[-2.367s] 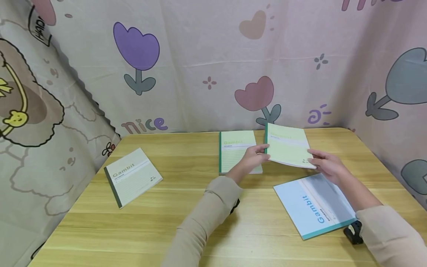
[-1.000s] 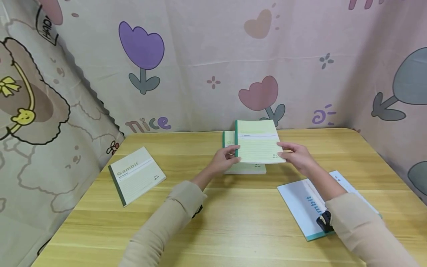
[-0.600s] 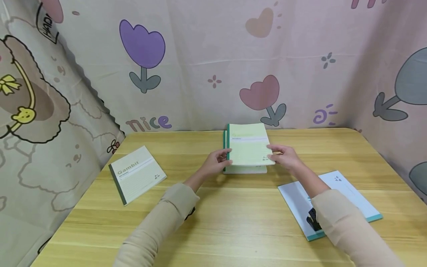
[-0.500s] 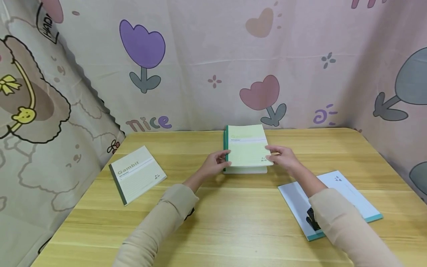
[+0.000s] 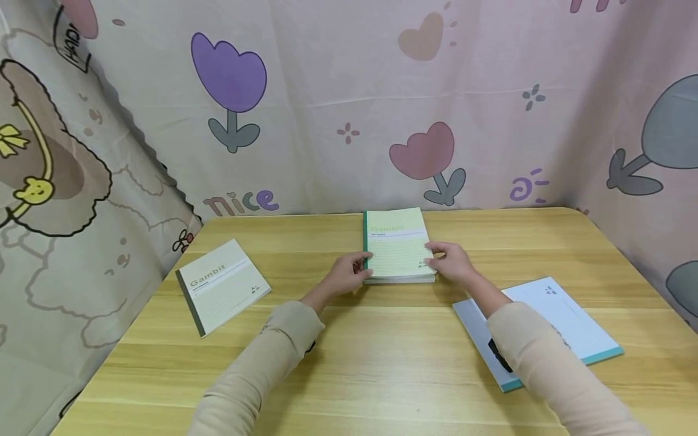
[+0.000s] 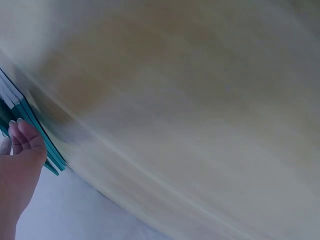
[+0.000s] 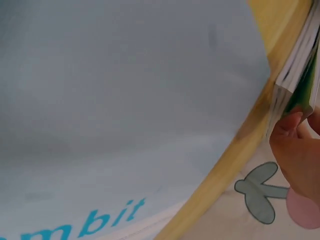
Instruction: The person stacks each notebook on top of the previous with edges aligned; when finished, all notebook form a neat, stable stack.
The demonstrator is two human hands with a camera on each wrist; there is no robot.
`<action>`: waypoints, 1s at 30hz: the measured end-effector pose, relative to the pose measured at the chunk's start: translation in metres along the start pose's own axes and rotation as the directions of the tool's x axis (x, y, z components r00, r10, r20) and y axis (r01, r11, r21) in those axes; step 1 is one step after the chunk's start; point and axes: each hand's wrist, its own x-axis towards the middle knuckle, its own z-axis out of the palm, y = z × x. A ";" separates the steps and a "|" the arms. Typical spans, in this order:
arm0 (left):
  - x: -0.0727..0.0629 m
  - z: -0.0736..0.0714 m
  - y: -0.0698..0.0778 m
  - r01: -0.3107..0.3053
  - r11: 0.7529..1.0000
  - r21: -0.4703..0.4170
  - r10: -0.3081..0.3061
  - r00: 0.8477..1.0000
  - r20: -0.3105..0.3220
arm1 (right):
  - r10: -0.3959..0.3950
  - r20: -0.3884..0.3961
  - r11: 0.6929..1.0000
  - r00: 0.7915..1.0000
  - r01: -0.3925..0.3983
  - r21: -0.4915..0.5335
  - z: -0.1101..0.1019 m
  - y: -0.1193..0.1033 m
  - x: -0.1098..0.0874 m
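A pale green Gambit notebook (image 5: 397,245) with a green spine lies nearly lined up over more notebooks (image 5: 400,280) at the table's back middle. My left hand (image 5: 345,275) pinches its spine side between thumb and fingers. At the opposite edge my right hand (image 5: 451,264) pinches the near right corner. In the left wrist view, teal spines (image 6: 39,125) sit stacked beside the fingers. The right wrist view shows the upper notebook's green back cover (image 7: 303,92) tilted away from the page edges (image 7: 295,57) below, leaving a narrow wedge on that side.
A cream notebook (image 5: 223,287) with a dark spine lies askew at the left of the wooden table (image 5: 382,363). A larger blue notebook (image 5: 567,318) rests at the right, partly under my right forearm. A patterned cloth (image 5: 305,151) hangs behind the table's back edge.
Both hands have carried the pale green notebook left from above the table's right side, then lowered it over the notebooks at the back middle. The cream and blue notebooks have stayed put.
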 end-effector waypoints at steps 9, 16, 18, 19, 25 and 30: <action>0.003 -0.001 -0.002 -0.021 0.984 0.175 0.010 0.998 0.062 | -0.051 -0.007 0.987 0.999 0.050 -0.152 0.007 -0.002 -0.002; 0.001 0.000 0.000 -0.043 0.965 0.260 0.014 0.994 0.110 | -0.058 0.050 0.962 0.997 0.069 -0.264 0.009 -0.003 -0.004; 0.001 0.000 0.001 -0.056 0.958 0.281 0.022 0.992 0.123 | -0.058 0.045 0.960 0.997 0.068 -0.271 0.009 -0.002 -0.005; 0.001 0.001 0.000 -0.062 0.953 0.296 0.024 0.991 0.129 | -0.059 0.046 0.960 0.997 0.069 -0.271 0.010 -0.002 -0.005; -0.003 0.001 0.002 -0.022 0.953 0.303 -0.015 0.993 0.118 | -0.140 0.034 0.953 0.990 0.144 -0.267 0.008 0.003 -0.009; -0.009 -0.001 0.014 -0.009 0.937 0.349 0.010 1.000 -0.003 | -0.238 -0.062 0.929 0.969 0.208 -0.306 -0.014 0.010 -0.017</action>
